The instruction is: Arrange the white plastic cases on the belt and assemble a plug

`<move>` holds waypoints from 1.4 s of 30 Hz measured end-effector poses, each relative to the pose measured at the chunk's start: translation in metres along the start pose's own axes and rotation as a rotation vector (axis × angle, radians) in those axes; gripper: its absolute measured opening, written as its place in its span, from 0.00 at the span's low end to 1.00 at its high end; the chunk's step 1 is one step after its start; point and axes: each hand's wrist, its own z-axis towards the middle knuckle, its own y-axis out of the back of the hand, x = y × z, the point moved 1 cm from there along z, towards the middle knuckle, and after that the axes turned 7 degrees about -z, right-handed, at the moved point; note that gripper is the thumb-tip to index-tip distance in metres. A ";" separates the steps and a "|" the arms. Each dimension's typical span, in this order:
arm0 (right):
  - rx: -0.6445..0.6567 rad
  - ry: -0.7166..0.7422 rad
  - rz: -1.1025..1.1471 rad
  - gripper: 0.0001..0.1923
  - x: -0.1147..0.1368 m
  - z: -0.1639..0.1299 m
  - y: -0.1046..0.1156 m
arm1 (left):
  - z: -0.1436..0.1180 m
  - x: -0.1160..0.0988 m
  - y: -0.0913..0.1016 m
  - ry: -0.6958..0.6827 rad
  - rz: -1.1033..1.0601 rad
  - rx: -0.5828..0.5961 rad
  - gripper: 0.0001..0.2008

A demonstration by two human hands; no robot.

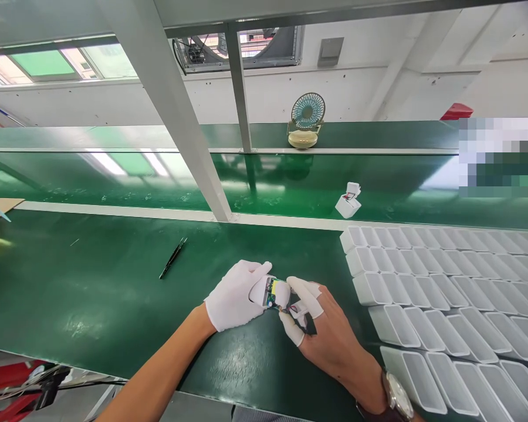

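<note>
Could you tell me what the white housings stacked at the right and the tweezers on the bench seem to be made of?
The white housings look like moulded plastic: uniform matte white, thin walls, identical shapes. The tweezers appear to be metal with a dark finish, slim and pointed, though too small to be sure. The bench surface looks like glossy green rubber or vinyl, showing reflections.

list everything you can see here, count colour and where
small part with circuit board: one, white shell with green board, held between both hands
tweezers: one, black, on the green table left of the hands
open casings: many, white, in rows on the right
opened unit: one, white, on the far belt
desk fan: one, cream with teal guard, on the back shelf
wristwatch: one, silver, on the right wrist
left hand: white glove, grip on the part
right hand: bare with white fingertip covers, grip on the part
</note>
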 end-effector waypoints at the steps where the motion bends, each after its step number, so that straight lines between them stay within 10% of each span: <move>1: 0.003 0.000 0.000 0.32 0.000 0.000 0.000 | 0.000 0.000 0.000 -0.001 -0.002 0.000 0.43; 35: -0.068 0.076 -0.024 0.35 0.003 -0.002 -0.003 | 0.003 -0.005 0.003 0.017 -0.122 -0.006 0.33; 42: -0.032 0.086 -0.029 0.36 0.002 -0.003 -0.008 | 0.012 -0.017 0.005 -0.006 -0.118 0.033 0.14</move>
